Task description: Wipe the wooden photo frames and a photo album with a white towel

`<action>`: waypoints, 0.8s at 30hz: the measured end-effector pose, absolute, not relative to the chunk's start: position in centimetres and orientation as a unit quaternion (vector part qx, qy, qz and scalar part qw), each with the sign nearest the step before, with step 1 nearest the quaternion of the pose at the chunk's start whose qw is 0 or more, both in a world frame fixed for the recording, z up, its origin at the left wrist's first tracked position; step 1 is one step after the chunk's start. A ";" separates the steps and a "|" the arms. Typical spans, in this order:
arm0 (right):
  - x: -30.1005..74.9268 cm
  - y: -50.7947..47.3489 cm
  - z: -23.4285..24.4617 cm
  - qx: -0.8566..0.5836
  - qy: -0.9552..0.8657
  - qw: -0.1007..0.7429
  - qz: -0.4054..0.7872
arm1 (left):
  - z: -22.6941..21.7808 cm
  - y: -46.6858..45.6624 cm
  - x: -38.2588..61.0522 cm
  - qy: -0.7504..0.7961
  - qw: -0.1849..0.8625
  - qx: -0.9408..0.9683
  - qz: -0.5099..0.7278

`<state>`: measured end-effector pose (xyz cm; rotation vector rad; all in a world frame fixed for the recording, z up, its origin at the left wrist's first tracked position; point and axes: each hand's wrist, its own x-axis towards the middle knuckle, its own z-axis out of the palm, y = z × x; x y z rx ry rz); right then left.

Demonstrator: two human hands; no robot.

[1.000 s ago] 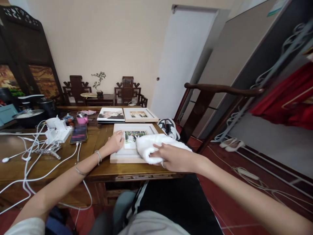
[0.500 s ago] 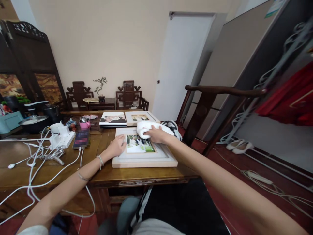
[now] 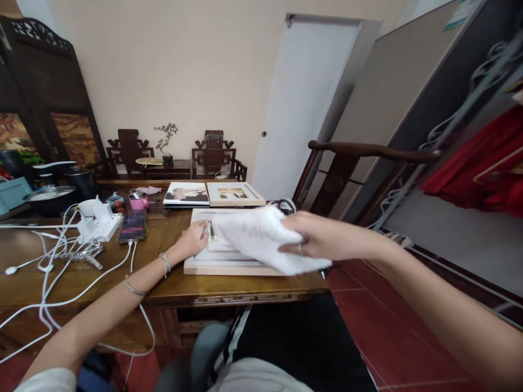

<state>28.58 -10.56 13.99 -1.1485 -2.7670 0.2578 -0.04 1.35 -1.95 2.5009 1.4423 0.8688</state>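
Note:
A pale picture frame lies flat at the front of the wooden table, with a photo inside it. My left hand rests on its left side, fingers stretched over the border and holding nothing. Pinched between the fingers of my right hand is a white cloth, lifted at its right end. It hangs over the frame's middle and right and hides most of the photo. Whether its lower side touches the glass I cannot tell.
Behind the frame lie a photo album and a second framed photo. To the left are a phone, a power strip, tangled white cables and a pink mug. A wooden chair stands at the right.
The bunched cloth has opened out into a loose sheet. My right hand has moved right and toward me, raising one end of it. My left hand stays on the frame.

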 end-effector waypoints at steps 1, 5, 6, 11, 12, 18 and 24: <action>28.8 -9.4 14.4 -0.404 -0.909 0.094 0.040 | -1.9 1.4 -0.1 0.479 0.061 0.829 0.282; 28.7 -3.3 13.0 -0.468 -0.862 0.145 -0.132 | -1.8 1.4 -0.1 0.490 0.053 0.830 0.259; 28.3 -1.9 12.0 -0.473 -0.854 0.145 -0.163 | -1.8 1.4 -0.2 0.490 0.052 0.830 0.260; 25.9 0.6 6.4 -0.507 -0.854 0.022 -0.112 | -1.9 1.7 -0.2 0.488 0.053 0.829 0.268; 25.5 0.0 5.7 -0.513 -0.854 -0.005 -0.090 | -1.9 1.7 -0.2 0.487 0.055 0.829 0.271; 25.0 -8.5 8.4 -0.467 -0.876 -0.116 0.030 | -2.0 1.5 -0.1 0.487 0.055 0.826 0.279; 25.3 -11.9 9.5 -0.452 -0.883 -0.092 0.086 | -1.8 0.9 -0.2 0.490 0.052 0.828 0.268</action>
